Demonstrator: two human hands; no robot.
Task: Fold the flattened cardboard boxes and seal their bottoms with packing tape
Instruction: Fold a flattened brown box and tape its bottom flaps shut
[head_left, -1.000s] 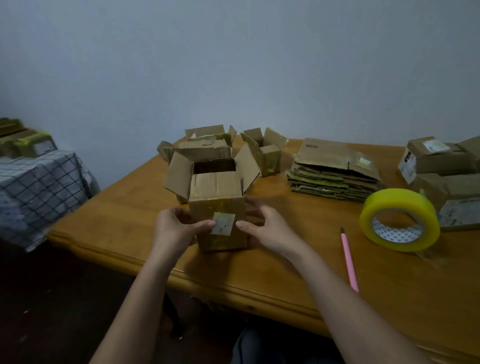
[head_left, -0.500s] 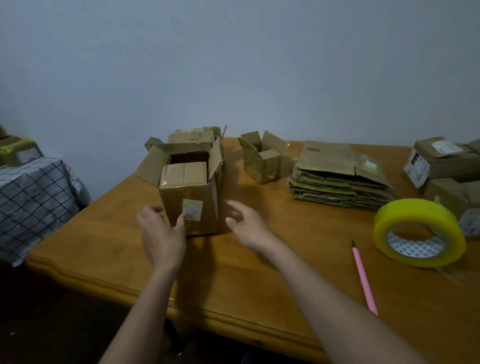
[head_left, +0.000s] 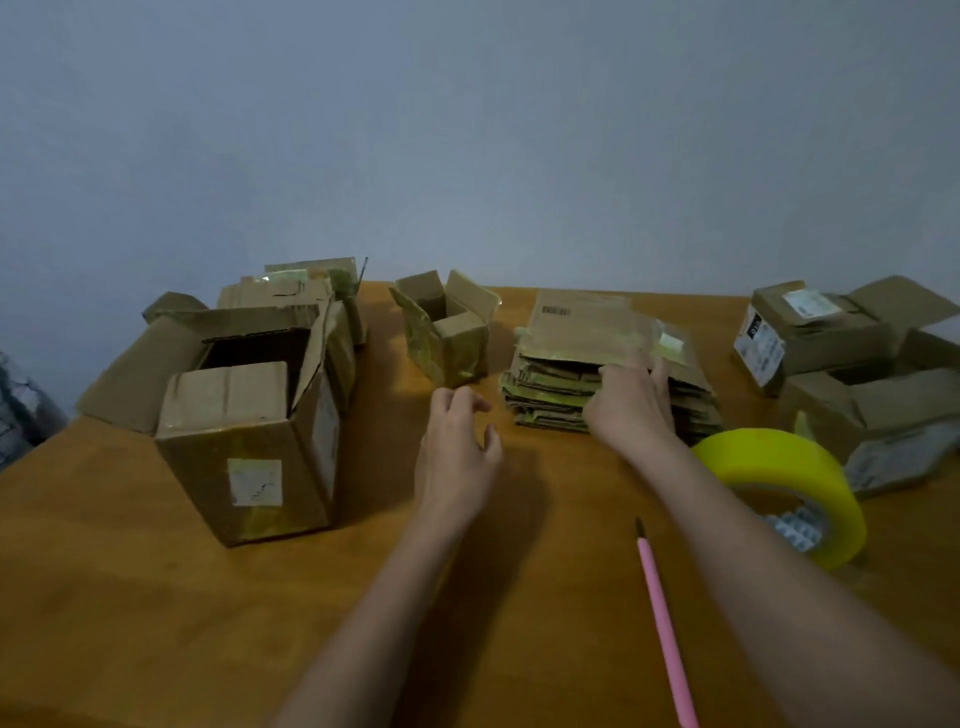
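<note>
Flattened cardboard boxes (head_left: 608, 364), tape-scarred, stacked; right hand (head_left: 631, 405) fingers grip the stack's upper sheets, left hand (head_left: 457, 447) loosely open

No legible text; barcode on top flattened box (head_left: 587, 325), digits unreadable.

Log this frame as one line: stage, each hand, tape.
stage: fetching next flat | right hand: on stack of flattened boxes | left hand: empty, open | tape roll: on table, untouched
</note>
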